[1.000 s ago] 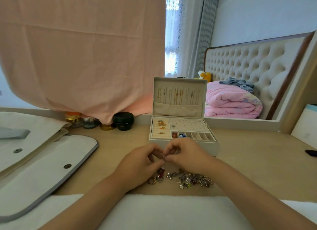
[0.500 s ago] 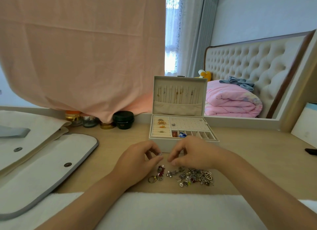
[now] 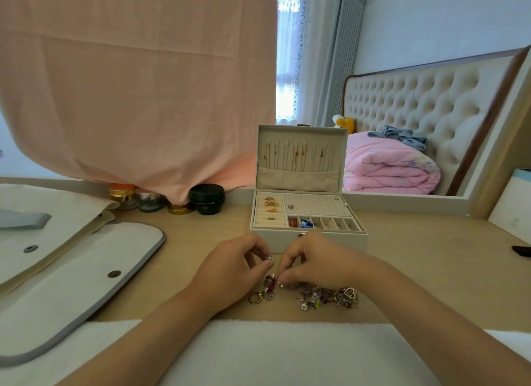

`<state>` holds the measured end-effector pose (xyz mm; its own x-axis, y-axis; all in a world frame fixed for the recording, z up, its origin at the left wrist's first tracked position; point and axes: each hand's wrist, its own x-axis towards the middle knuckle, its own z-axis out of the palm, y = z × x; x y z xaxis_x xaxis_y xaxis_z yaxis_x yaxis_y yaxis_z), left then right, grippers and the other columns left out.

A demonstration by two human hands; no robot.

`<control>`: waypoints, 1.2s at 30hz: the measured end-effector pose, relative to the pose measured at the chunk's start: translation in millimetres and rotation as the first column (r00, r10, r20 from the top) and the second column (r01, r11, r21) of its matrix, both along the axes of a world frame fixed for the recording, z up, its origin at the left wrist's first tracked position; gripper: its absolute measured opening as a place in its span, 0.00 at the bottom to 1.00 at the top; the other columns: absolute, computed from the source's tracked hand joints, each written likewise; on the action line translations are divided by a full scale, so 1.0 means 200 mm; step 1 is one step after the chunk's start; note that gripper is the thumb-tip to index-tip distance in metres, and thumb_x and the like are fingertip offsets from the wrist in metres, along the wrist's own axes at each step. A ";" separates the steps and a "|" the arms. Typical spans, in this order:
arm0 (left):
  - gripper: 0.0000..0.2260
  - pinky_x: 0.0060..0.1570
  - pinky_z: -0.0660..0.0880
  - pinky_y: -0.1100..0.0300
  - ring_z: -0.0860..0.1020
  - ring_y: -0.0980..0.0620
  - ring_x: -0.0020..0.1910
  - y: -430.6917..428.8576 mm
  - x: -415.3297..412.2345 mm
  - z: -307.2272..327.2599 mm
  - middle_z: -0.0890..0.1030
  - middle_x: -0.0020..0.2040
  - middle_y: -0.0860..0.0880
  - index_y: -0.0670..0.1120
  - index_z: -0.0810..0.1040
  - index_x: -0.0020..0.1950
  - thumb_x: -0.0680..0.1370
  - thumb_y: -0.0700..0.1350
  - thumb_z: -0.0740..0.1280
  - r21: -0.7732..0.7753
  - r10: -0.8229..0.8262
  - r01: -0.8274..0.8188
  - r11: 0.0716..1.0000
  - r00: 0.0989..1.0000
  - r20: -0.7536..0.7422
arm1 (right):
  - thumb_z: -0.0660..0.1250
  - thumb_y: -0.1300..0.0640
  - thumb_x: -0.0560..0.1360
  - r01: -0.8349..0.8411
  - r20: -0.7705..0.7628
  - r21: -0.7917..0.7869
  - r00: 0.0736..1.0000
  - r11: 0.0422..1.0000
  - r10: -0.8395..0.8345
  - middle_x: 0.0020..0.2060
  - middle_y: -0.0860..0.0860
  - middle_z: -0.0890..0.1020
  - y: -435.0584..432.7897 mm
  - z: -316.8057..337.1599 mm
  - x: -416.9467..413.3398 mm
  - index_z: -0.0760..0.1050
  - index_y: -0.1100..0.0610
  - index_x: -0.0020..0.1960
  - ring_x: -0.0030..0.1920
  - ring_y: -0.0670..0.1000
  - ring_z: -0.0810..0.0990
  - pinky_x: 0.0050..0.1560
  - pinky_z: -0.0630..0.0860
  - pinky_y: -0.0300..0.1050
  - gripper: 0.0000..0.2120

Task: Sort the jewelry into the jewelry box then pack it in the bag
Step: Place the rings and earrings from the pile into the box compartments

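Note:
A cream jewelry box (image 3: 333, 239) stands open on the wooden desk, with chains hanging in its lid, rings in the left slots and a few pieces in the front compartments. A heap of loose jewelry (image 3: 327, 295) lies in front of it, with a few rings (image 3: 261, 295) at its left end. My left hand (image 3: 232, 270) pinches a small silver piece (image 3: 269, 257) just above the desk. My right hand (image 3: 321, 260) has its fingertips down on the left end of the heap, pinching at a small item. A white bag (image 3: 71, 273) with snap buttons lies flat at the left.
Several small jars (image 3: 207, 198) stand at the back under a hanging pink cloth (image 3: 138, 83). A mirror behind the box reflects a bed. A white towel (image 3: 273, 354) covers the near desk edge. A dark object (image 3: 521, 250) lies at the far right.
Both hands came down from just in front of the box and drew apart. The left keeps the small silver piece; the right has dropped onto the jewelry heap.

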<state>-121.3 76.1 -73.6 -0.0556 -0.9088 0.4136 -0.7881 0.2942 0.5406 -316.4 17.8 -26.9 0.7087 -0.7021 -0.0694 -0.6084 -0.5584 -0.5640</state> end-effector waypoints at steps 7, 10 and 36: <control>0.12 0.45 0.73 0.71 0.78 0.63 0.48 0.02 0.00 0.01 0.80 0.46 0.63 0.60 0.79 0.60 0.78 0.49 0.70 -0.032 -0.035 0.033 0.999 0.996 -0.079 | 0.68 0.60 0.80 0.048 0.345 0.265 0.928 0.963 -0.142 0.36 0.49 0.86 -0.01 0.01 -0.03 0.79 0.59 0.47 0.22 0.48 0.75 0.23 0.66 0.37 0.04; 0.11 0.45 0.71 0.73 0.78 0.62 0.48 0.02 -0.03 0.02 0.80 0.46 0.64 0.62 0.81 0.58 0.78 0.49 0.70 -0.062 -0.057 0.051 0.997 0.993 -0.104 | 0.68 0.59 0.80 0.074 0.396 0.323 0.895 0.943 -0.206 0.31 0.47 0.84 0.00 0.03 -0.02 0.80 0.60 0.49 0.22 0.46 0.71 0.24 0.63 0.38 0.05; 0.11 0.46 0.72 0.72 0.77 0.62 0.49 0.03 -0.06 0.03 0.79 0.47 0.67 0.66 0.77 0.49 0.79 0.47 0.70 -0.122 0.002 -0.028 0.992 0.979 -0.204 | 0.68 0.51 0.80 0.120 0.475 0.365 0.829 0.923 -0.296 0.27 0.44 0.81 0.05 -0.02 0.04 0.82 0.53 0.42 0.22 0.45 0.69 0.24 0.65 0.37 0.11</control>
